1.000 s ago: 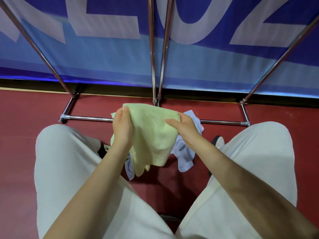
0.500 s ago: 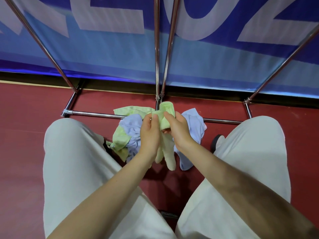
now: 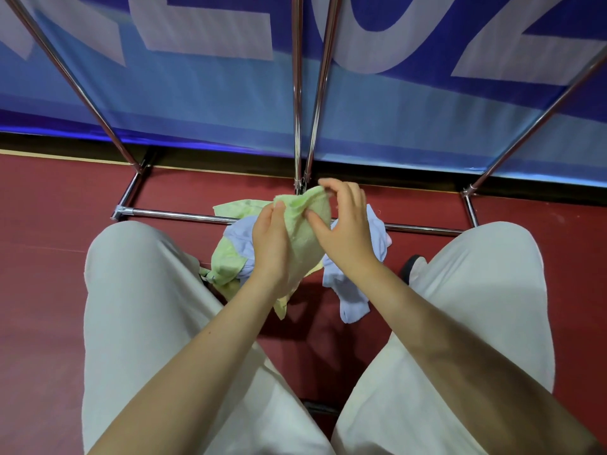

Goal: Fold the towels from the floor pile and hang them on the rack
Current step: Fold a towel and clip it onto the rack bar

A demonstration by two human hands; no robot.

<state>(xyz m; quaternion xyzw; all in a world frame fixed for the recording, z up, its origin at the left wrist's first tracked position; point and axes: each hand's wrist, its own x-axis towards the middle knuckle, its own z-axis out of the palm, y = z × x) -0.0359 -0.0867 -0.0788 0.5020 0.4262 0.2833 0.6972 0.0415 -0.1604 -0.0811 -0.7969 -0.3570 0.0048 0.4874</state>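
My left hand [image 3: 271,247] grips the green towel [image 3: 303,238] along its left edge; my right hand [image 3: 345,231] pinches its top corner, above the floor pile [image 3: 358,290].

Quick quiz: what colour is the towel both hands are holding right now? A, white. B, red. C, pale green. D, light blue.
C: the left hand and right hand both pinch a pale green towel, while light blue towels lie on the floor below.
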